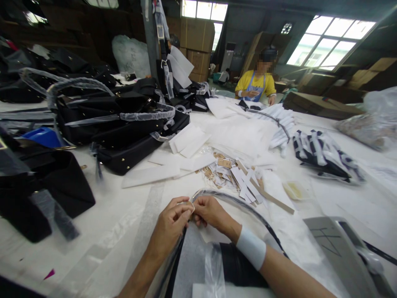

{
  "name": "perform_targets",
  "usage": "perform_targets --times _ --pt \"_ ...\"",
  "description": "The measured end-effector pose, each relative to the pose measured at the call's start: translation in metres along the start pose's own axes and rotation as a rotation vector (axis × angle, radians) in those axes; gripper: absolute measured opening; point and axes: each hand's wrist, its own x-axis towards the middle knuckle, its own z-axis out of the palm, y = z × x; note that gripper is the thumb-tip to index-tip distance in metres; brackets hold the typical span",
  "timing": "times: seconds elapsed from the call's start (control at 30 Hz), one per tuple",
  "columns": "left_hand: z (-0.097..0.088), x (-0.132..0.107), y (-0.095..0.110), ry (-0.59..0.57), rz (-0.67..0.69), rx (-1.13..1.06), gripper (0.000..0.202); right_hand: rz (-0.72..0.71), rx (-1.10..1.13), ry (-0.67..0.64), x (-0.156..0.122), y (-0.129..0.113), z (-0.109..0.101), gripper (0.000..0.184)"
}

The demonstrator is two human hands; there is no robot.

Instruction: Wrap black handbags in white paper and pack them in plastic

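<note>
I see my left hand (172,223) and right hand (209,213) both pinching a strap (248,210) over the white table (338,203); bags (124,136) heaped left, windows (328,41) beyond.

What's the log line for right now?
left hand: pinching plastic-wrapped strap end | right hand: pinching same end | nearby: paper tags, black handbags

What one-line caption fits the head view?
Left hand and right hand pinch a plastic-wrapped black strap beside paper tags and black handbags.

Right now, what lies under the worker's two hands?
Under the left hand and right hand: a plastic-wrapped black strap and a black bag. Their fingers cover the strap's end.
</note>
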Motion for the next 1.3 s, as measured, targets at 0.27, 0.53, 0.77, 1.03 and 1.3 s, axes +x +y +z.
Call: perform_targets --times 0.27,0.53,0.77,1.03,1.3 --pt "-0.002 0.001 -0.002 0.101 -0.15 0.024 0.062 -0.05 0.06 -0.122 -0.007 -0.01 -0.003 0.024" --pt "-0.006 0.003 0.005 0.055 -0.026 0.185 0.019 -0.074 0.029 -0.111 -0.008 -0.025 -0.01 0.044" --pt "-0.022 0.007 -0.012 0.002 -0.028 0.082 0.036 -0.056 -0.094 -0.162 -0.003 -0.009 -0.01 0.021" --pt "-0.037 0.0 -0.008 0.221 -0.071 -0.112 0.056 -0.075 0.021 0.027 0.005 0.012 -0.016 0.015" --pt "-0.048 -0.008 -0.028 0.041 -0.426 -0.527 0.051 0.033 0.032 0.053 0.009 0.017 -0.022 0.032"
